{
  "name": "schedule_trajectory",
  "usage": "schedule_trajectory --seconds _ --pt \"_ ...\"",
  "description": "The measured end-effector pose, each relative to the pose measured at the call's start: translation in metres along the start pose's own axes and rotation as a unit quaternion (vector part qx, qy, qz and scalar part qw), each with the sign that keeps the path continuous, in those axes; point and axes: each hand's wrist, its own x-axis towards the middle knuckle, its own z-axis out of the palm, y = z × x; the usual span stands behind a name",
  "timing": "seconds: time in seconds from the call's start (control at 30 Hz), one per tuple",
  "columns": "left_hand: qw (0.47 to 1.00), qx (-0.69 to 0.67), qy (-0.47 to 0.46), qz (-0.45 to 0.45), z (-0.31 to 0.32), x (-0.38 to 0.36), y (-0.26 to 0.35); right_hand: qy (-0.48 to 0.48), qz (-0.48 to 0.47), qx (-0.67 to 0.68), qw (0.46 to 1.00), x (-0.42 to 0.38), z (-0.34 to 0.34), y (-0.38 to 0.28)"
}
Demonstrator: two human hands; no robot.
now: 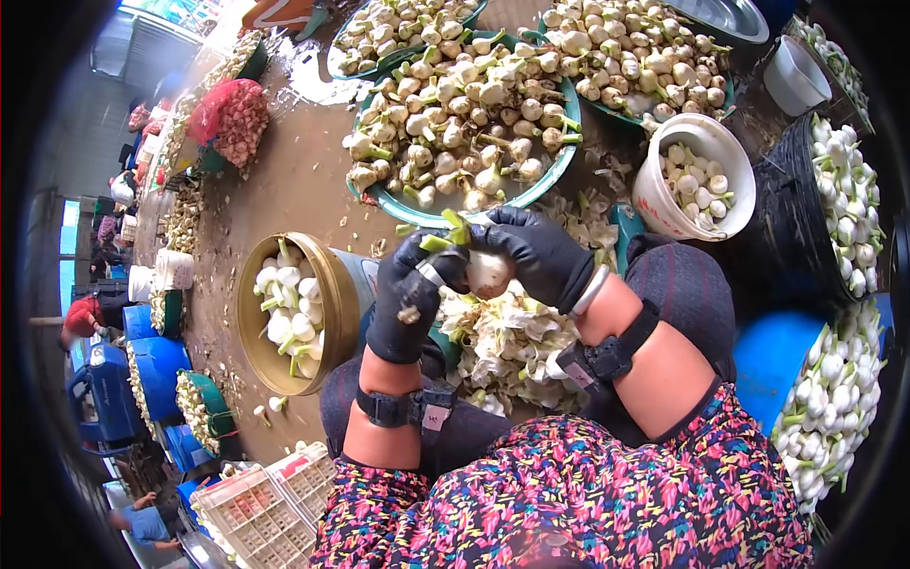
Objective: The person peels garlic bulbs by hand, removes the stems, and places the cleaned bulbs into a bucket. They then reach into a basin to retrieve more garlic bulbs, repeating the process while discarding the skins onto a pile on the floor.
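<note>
Both my hands wear black gloves and meet in front of my lap around a garlic bulb (489, 274) with a pale, faintly purple skin. My left hand (406, 302) closes on its left side, where short green stem pieces (449, 233) stick up; a white band wraps one finger. My right hand (540, 254) pinches the bulb from the right with curled fingers. Below the hands lies a heap of peeled garlic skins (512, 341). Just beyond them is a teal-rimmed tub (559, 180) piled with untrimmed garlic bulbs (455, 123).
A tan bucket (329, 327) on its side at left contains white, cleaned bulbs. To the right stand a white bucket (654, 194) with bulbs and a black basket (773, 204) heaped with white garlic. A plastic crate (251, 507) sits lower left. Several people are far left.
</note>
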Motion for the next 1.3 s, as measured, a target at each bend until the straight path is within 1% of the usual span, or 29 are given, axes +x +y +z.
schedule_trajectory --seconds 0.03,0.07,0.1,0.13,0.17,0.2,0.23,0.27,0.33,0.37,0.4,0.43,0.47,0.53,0.6,0.67,0.73,0.8,0.87,0.93,1.0,1.03,1.07,1.1,1.13,1.2,1.23,1.27,1.3 --pt "0.964 0.182 -0.040 0.187 -0.011 0.008 -0.008 0.060 -0.041 -0.039 0.997 -0.002 0.011 -0.003" --pt "0.859 0.353 -0.077 0.362 -0.021 0.013 -0.016 0.058 -0.039 -0.039 0.997 -0.007 0.013 -0.007" --pt "0.840 0.400 0.005 0.368 -0.026 0.013 -0.021 0.061 -0.168 -0.210 0.961 -0.011 0.014 -0.011" --pt "0.840 0.412 0.033 0.351 -0.041 0.019 -0.036 0.061 -0.291 -0.369 0.881 -0.015 0.018 -0.016" --pt "0.865 0.378 0.060 0.324 -0.058 0.026 -0.052 0.060 -0.495 -0.518 0.695 -0.023 0.027 -0.024" --pt "0.887 0.343 0.089 0.297 -0.068 0.030 -0.060 -0.012 -0.454 -0.520 0.723 -0.034 0.035 -0.028" --pt "0.925 0.269 0.133 0.231 -0.056 0.028 -0.048 -0.118 -0.313 -0.598 0.728 -0.044 0.036 -0.017" --pt "0.923 0.275 0.136 0.235 -0.060 0.026 -0.048 -0.216 -0.161 -0.655 0.706 -0.048 0.031 -0.003" --pt "0.924 0.315 0.092 0.197 -0.065 0.022 -0.047 -0.297 0.075 -0.672 0.675 -0.045 0.016 0.008" --pt "0.915 0.329 0.084 0.220 -0.058 0.017 -0.046 -0.214 0.149 -0.682 0.683 -0.044 0.011 0.005" --pt "0.852 0.393 0.046 0.343 -0.051 0.014 -0.033 -0.113 0.053 -0.674 0.728 -0.041 0.008 0.002" --pt "0.958 0.185 0.046 0.213 -0.041 0.009 -0.030 -0.002 -0.056 -0.618 0.784 -0.038 0.009 -0.006" --pt "0.996 -0.036 0.042 0.068 -0.032 0.006 -0.028 0.061 -0.101 -0.524 0.843 -0.033 0.009 -0.014" --pt "0.997 -0.064 0.030 0.038 -0.020 0.005 -0.021 0.069 -0.168 -0.256 0.949 -0.028 0.009 -0.014" --pt "0.996 -0.090 0.017 0.005 -0.009 0.005 -0.015 0.064 -0.161 -0.264 0.949 -0.023 0.009 -0.013" --pt "0.996 -0.072 0.026 0.038 -0.002 0.006 -0.012 0.053 -0.154 -0.275 0.948 -0.024 0.009 -0.017" --pt "0.996 -0.088 0.018 0.024 -0.003 0.005 -0.008 0.038 -0.091 -0.292 0.951 -0.028 0.013 -0.029" --pt "0.999 0.032 -0.007 0.030 -0.003 0.003 -0.004 0.023 -0.105 -0.261 0.959 -0.023 0.004 -0.019" --pt "0.999 0.032 -0.014 0.035 -0.001 0.001 -0.003 -0.024 -0.037 -0.331 0.942 -0.021 -0.001 -0.020" --pt "0.996 0.039 -0.034 0.067 -0.004 0.000 -0.005 -0.027 -0.030 -0.375 0.926 -0.024 0.009 -0.030" --pt "0.999 -0.011 -0.014 0.031 -0.007 0.001 -0.009 -0.016 -0.144 -0.510 0.848 -0.028 0.015 -0.030" --pt "0.998 -0.060 0.002 0.024 -0.010 0.003 -0.013 -0.006 -0.204 -0.513 0.833 -0.032 0.017 -0.022" --pt "0.994 -0.107 0.019 0.018 -0.015 0.006 -0.019 -0.024 -0.179 -0.554 0.813 -0.036 0.019 -0.021" --pt "0.931 0.257 0.000 0.260 -0.032 0.015 -0.033 -0.037 -0.138 -0.607 0.782 -0.042 0.019 -0.015" --pt "0.866 0.351 0.029 0.356 -0.029 0.011 -0.017 -0.049 -0.097 -0.656 0.747 -0.044 0.016 -0.009" --pt "0.823 0.443 0.072 0.349 -0.040 0.012 -0.020 -0.044 0.028 -0.733 0.678 -0.039 0.001 -0.002" --pt "0.819 0.447 0.077 0.352 -0.044 0.011 -0.021 -0.023 0.044 -0.753 0.656 -0.034 -0.003 -0.005" --pt "0.933 0.264 0.086 0.229 -0.048 0.006 -0.024 0.015 0.061 -0.743 0.666 -0.033 -0.005 -0.008" --pt "0.990 0.063 0.090 0.092 -0.052 0.002 -0.025 0.005 0.089 -0.743 0.663 -0.032 -0.002 -0.011"
